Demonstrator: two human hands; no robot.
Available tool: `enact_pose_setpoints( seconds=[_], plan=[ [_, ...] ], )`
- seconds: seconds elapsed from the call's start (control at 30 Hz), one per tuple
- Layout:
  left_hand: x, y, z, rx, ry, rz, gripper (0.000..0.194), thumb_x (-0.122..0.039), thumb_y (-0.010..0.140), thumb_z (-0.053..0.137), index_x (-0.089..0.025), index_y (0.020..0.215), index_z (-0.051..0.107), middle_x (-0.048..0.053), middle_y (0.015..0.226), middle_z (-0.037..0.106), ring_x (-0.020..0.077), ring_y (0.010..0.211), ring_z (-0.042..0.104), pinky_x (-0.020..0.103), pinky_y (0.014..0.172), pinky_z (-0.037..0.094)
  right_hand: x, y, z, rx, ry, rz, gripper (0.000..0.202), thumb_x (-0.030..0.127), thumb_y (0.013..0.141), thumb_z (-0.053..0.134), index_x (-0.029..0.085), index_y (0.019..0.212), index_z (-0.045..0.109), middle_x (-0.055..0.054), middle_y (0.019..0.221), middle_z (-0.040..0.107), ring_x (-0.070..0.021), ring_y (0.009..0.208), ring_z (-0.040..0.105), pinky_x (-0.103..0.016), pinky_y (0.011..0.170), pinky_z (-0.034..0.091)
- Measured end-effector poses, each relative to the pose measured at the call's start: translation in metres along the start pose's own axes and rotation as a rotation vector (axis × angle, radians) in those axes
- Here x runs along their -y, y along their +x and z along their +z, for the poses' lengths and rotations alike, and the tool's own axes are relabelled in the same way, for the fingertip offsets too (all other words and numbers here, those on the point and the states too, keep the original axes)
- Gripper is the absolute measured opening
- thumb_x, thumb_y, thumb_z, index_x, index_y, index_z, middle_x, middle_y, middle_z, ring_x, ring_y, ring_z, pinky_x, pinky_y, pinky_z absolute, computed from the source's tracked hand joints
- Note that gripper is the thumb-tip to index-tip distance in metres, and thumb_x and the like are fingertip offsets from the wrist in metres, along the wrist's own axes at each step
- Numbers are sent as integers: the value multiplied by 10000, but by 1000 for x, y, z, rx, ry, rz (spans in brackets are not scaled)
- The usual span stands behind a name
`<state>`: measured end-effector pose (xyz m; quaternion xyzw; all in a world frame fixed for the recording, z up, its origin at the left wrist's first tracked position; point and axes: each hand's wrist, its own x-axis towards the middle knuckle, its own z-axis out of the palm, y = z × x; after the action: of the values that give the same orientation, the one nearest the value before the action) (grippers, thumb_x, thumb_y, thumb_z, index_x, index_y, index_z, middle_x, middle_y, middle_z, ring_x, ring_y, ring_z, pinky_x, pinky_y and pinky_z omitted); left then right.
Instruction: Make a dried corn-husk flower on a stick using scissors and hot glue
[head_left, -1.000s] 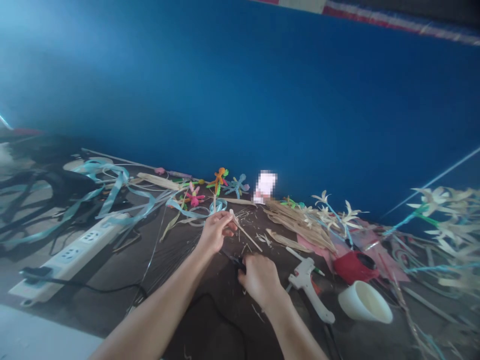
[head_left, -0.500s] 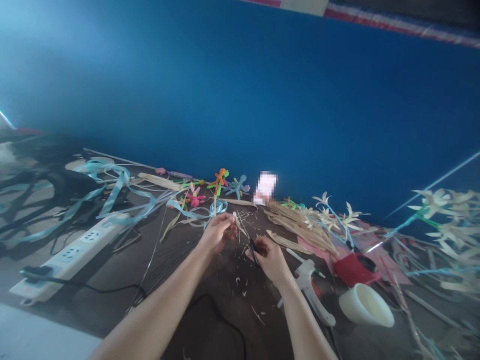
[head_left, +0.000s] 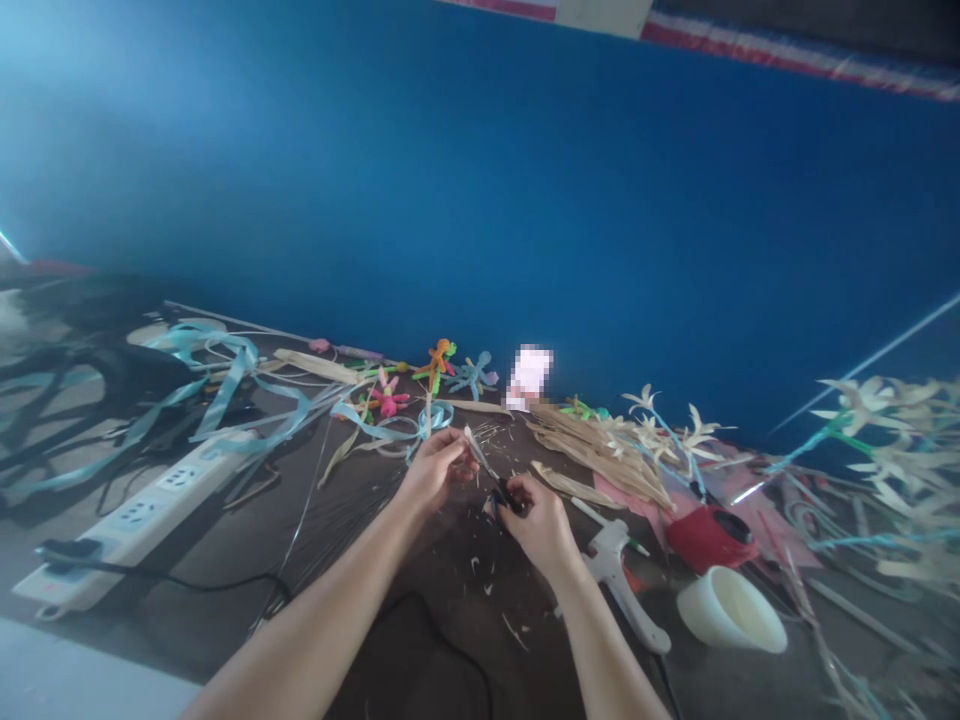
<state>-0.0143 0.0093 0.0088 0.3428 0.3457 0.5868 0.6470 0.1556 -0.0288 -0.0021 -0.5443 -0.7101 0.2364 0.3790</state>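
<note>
Lighting cool, uneven. Blue wall (head_left: 480, 200) palest at upper left, grading to deep blue on the right; light appears to enter from the left. Dark work surface (head_left: 532, 680) dim, shadows soft. Pale flowers (head_left: 870, 410) at far right smeared and stretched by wide-angle distortion; power strip (head_left: 154, 500) at left hazy. Scissors (head_left: 510, 498) soft-edged, fine detail lost. Bright far patch (head_left: 531, 372) pixelated.

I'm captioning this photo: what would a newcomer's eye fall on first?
Probably the broad blue backdrop filling the upper half. Below, near the middle, the right hand holds dark-handled scissors close to a pale piece in the left hand. Pale flowers on light-blue stems stand out at far right.
</note>
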Motion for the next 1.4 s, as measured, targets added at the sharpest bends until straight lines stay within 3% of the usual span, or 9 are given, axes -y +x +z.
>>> enact_pose_setpoints(
  seconds=[0.77,1.4],
  plan=[
    [5,2,0,-38,30,5,197,-299,631,643,-159,722,539,-14,588,583,108,521,578,184,441,423,0,0,-2,-26,-86,13,195,384,630,610,196,676,579,32,571,532,-119,526,476,-196,508,347],
    [7,3,-2,-6,81,41,179,-317,672,617,-170,729,533,4,600,592,141,546,585,203,430,428,-7,2,1,0,15,51,181,356,648,610,178,651,577,33,536,505,-107,489,447,-187,466,339]
  ],
)
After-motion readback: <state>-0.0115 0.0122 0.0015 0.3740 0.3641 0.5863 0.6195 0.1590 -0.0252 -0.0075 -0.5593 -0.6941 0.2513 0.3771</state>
